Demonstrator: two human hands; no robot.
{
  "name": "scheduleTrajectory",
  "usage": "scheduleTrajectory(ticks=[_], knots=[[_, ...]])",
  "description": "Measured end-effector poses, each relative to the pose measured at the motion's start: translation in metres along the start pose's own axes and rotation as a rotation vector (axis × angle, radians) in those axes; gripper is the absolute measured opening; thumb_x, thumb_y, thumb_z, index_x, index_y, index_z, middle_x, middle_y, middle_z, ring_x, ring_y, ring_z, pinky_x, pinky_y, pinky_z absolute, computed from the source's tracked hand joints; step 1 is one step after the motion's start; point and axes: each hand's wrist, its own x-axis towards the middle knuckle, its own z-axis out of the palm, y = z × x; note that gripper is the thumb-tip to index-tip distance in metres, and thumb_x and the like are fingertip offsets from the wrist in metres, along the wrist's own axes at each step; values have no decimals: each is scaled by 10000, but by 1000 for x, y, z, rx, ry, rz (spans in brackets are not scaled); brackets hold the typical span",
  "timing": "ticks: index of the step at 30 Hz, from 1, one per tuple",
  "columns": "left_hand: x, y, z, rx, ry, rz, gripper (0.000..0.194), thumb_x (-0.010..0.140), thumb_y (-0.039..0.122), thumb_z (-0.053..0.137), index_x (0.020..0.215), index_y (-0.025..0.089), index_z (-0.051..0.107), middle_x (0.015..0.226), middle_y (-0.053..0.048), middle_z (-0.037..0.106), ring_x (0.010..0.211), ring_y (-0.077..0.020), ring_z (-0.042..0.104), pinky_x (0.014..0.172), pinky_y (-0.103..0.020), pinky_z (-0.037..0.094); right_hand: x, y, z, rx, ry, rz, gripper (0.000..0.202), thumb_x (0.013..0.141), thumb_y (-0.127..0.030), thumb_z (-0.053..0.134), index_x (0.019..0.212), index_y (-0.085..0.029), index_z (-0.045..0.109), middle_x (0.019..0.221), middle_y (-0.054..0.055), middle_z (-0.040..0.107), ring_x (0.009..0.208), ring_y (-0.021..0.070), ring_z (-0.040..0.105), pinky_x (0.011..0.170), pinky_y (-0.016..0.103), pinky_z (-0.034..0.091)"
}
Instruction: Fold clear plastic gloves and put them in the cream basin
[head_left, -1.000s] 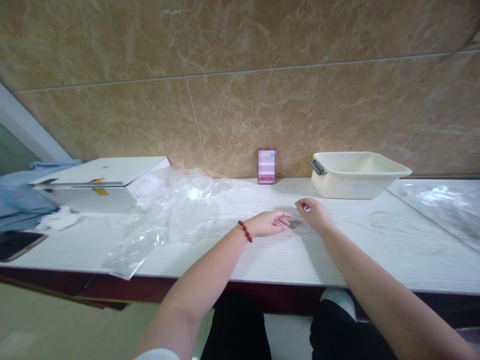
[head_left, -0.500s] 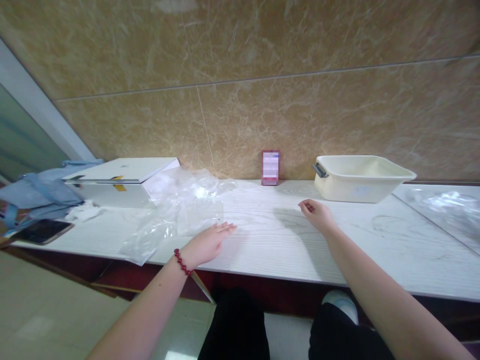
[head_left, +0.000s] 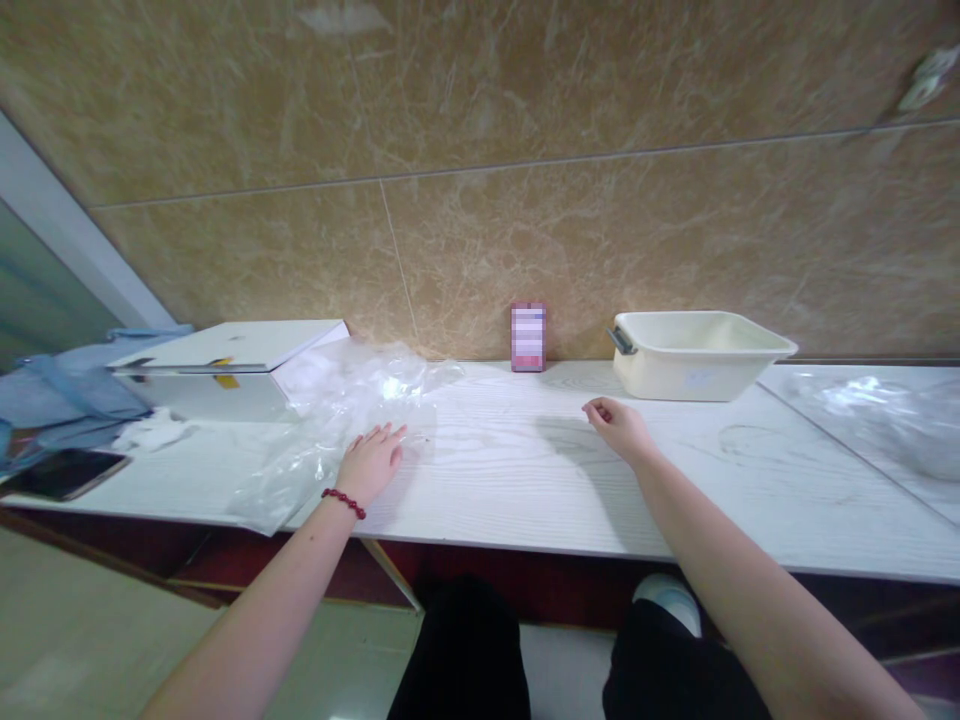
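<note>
My left hand (head_left: 372,463), with a red bead bracelet at the wrist, is spread palm down over the right edge of a crumpled clear plastic sheet (head_left: 300,460). Its fingers are apart and hold nothing; whether they touch the plastic I cannot tell. My right hand (head_left: 619,425) is curled above the white tabletop (head_left: 495,490), fingertips and thumb together. Anything inside those fingers is too small or hidden to make out. Just beyond it, to the right, a cream plastic bin (head_left: 697,375) with a grey handle stands against the wall.
A phone (head_left: 529,338) leans upright on the wall. At the left are a white box (head_left: 217,390), white tissue (head_left: 154,430), a dark phone (head_left: 67,474) and a light blue bag (head_left: 67,390). More clear plastic (head_left: 885,410) lies at the right.
My left hand has moved left onto the plastic sheet, its fingers now more spread. My right hand keeps its curled shape and place beside the bin. The view has shifted slightly.
</note>
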Motion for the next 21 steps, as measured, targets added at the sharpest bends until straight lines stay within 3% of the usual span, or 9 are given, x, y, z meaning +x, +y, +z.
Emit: scheduleTrajectory(ticks=[5,11,16,21], knots=[[6,7,2,-313,-42,-52,389,806,254,271,1133,176,466,1105,-58,546,987,-181,508,857,-300,357,0,2,1,3,5,-19,296,722,-414,411,715,-174,582,555,10,565,482,105,476,476,218,359],[8,36,-2,-827,-59,2,404,793,406,325,995,135,547,1077,-78,561,1033,-192,473,923,-318,299,-2,-2,1,31,-26,-25,286,719,-407,419,717,-174,584,556,10,567,486,104,479,486,221,371],[3,66,-18,-1335,-277,1,400,788,416,376,1037,124,488,1064,-108,563,942,-177,541,870,-327,369,-4,-12,0,225,-148,-36,271,716,-408,447,759,-169,569,663,29,602,596,120,532,575,244,417],[-4,86,-46,-1563,-466,22,339,790,365,421,1034,142,497,1031,-107,580,951,-183,535,845,-339,392,-11,-36,-2,606,-371,-4,339,744,-429,441,967,-182,510,926,67,585,832,140,539,696,281,434]])
